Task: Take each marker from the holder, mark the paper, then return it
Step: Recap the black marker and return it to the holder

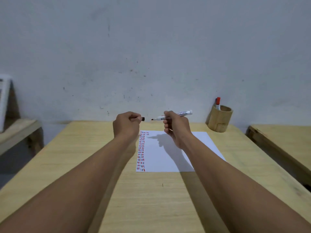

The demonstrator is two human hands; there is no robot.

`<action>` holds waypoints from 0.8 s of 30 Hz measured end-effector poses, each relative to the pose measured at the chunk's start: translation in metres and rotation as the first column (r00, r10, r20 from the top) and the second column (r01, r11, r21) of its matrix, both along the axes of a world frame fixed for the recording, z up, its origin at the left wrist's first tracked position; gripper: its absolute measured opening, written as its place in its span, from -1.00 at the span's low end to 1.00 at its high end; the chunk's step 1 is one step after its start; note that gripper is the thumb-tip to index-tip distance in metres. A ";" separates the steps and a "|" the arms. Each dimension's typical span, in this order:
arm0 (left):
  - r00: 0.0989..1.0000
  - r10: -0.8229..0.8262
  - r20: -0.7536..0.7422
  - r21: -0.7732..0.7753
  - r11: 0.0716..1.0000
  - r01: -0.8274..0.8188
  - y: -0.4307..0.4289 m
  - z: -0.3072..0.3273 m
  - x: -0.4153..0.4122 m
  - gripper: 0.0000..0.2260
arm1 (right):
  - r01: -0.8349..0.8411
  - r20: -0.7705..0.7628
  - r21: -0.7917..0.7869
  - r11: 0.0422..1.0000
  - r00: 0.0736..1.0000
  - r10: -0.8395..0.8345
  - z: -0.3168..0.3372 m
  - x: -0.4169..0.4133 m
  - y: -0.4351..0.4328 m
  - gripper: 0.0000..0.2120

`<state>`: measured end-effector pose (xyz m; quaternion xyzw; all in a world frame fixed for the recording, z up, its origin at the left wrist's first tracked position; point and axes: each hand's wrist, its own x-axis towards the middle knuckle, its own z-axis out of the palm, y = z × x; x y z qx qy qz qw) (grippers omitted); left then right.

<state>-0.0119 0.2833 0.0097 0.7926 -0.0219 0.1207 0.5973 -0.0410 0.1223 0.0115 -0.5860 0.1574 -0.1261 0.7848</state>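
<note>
My right hand (175, 126) grips a white marker (182, 114) held level above the paper, its dark uncapped tip pointing left. My left hand (127, 125) is closed around the black cap (143, 118), whose open end faces the tip across a small gap. Under both hands lies a white sheet of paper (170, 157) with columns of short red, blue and black dashes down its left edge. A bamboo holder (218, 120) stands at the table's back right with a red-capped marker (218, 102) and a blue one beside it.
The wooden table (84, 165) ends at a grey wall. A second wooden surface (286, 140) lies to the right across a gap. A low bench (15, 130) with a white framed object stands at the left.
</note>
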 end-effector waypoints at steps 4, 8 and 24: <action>0.997 -0.079 -0.015 -0.103 0.992 0.077 -0.009 0.014 -0.010 -0.92 | 0.010 0.023 0.037 0.999 1.000 -0.010 0.017 -0.020 -0.009 -0.85; 0.988 -0.154 -0.021 -0.143 0.978 0.150 -0.021 0.028 -0.026 -0.91 | 0.012 0.054 0.052 0.999 0.998 -0.015 0.032 -0.036 -0.017 -0.86; 0.954 -0.299 -0.022 -0.127 0.947 0.294 -0.043 0.062 -0.061 -0.91 | -0.055 0.169 0.078 0.995 0.985 0.041 0.054 -0.065 -0.035 -0.86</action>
